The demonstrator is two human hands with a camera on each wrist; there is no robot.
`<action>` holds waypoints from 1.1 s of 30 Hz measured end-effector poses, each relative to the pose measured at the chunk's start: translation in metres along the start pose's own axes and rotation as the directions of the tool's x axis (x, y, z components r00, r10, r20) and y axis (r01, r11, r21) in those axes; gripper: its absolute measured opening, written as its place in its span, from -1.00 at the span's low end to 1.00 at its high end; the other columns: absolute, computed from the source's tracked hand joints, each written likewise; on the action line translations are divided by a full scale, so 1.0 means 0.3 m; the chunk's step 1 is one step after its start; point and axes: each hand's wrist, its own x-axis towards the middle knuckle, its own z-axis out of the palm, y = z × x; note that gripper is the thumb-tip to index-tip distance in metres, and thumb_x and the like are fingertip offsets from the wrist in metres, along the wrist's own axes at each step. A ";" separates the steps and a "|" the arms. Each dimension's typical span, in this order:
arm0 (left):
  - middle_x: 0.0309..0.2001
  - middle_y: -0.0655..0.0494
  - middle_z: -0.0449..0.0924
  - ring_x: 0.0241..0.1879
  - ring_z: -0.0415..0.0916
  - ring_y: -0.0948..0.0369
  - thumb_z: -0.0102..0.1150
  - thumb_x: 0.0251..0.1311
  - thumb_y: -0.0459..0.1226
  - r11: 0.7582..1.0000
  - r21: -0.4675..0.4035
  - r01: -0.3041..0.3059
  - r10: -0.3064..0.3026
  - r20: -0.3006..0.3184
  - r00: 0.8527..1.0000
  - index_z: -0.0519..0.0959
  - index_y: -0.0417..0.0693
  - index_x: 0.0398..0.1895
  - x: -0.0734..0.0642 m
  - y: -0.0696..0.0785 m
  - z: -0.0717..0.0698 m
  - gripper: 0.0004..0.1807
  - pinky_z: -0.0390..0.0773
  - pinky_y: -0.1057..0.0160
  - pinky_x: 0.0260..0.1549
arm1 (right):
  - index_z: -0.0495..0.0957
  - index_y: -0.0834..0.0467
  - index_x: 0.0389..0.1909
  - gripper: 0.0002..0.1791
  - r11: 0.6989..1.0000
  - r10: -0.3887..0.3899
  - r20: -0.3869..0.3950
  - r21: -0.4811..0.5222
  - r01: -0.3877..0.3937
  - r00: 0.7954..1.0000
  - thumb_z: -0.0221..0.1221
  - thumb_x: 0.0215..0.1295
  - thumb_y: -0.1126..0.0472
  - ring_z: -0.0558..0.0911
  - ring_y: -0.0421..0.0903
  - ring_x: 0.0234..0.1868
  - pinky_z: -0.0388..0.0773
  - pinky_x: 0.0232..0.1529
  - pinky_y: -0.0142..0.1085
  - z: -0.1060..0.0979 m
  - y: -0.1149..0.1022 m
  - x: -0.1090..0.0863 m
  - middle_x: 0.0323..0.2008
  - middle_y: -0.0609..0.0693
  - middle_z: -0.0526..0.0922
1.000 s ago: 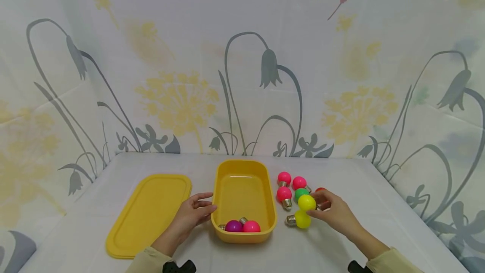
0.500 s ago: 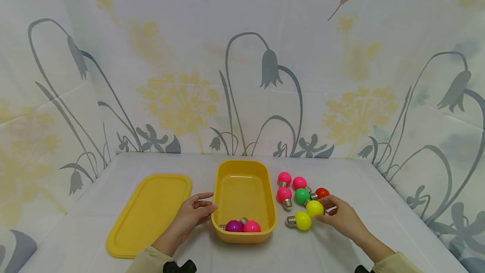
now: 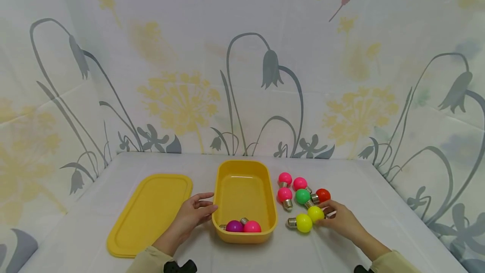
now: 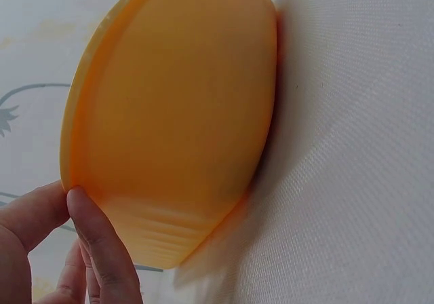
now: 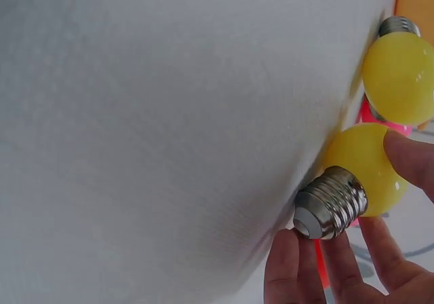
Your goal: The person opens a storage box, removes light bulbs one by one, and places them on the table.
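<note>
My left hand pinches the left rim of a yellow plastic box between thumb and finger, seen close in the left wrist view. A purple light bulb and a pink light bulb lie at the box's near end, beside a partly visible metal base. Right of the box, my right hand grips a yellow light bulb, thumb on the globe and fingers around its far side, metal screw base exposed. Another yellow light bulb lies beside it, base pointing toward the box.
Past the gripped bulb lie a green bulb, a red bulb and several pink bulbs. A flat yellow lid lies left of the box. A flower-patterned cloth rises behind the white table.
The right hand has shifted right and slightly nearer with the yellow bulb, uncovering the red bulb. The neighbouring yellow bulb has shifted slightly. The left hand stays on the box.
</note>
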 end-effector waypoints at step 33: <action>-0.23 -0.05 0.51 -0.36 0.52 0.15 0.29 0.09 -0.30 1.000 0.013 0.007 -0.007 -0.004 1.000 0.43 -0.25 0.12 -0.001 -0.001 0.000 -0.49 0.61 0.23 -0.27 | 0.46 0.34 -0.03 -0.52 0.985 -0.173 -0.014 -0.003 0.173 0.985 0.34 0.02 0.26 0.53 0.00 -0.26 0.59 -0.27 -0.20 -0.069 -0.181 0.034 -0.20 0.18 0.57</action>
